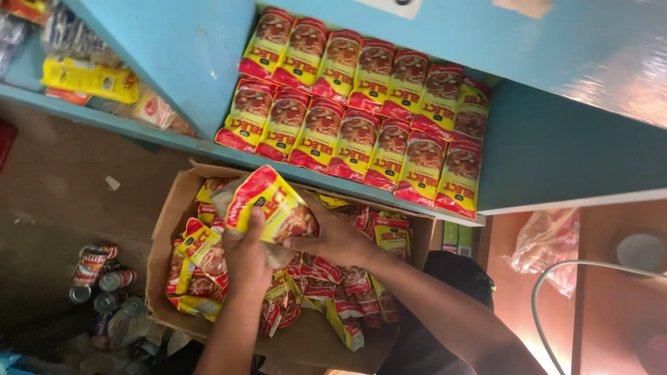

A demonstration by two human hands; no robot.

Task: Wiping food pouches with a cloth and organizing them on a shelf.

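Both my hands hold a small stack of red and yellow noodle packets (267, 203) above an open cardboard box (174, 208). My left hand (246, 253) grips the stack from below at its left side. My right hand (333, 239) clasps it from the right. The box holds several more loose packets (333, 285) of the same kind. On the blue shelf (556, 146) above, two rows of matching packets (361, 104) stand side by side.
Several tin cans (104, 278) lie on the floor left of the box. Another shelf bay at the upper left holds yellow packages (90, 78). A crumpled plastic bag (549, 243) and a grey cable (549, 305) are at the right.
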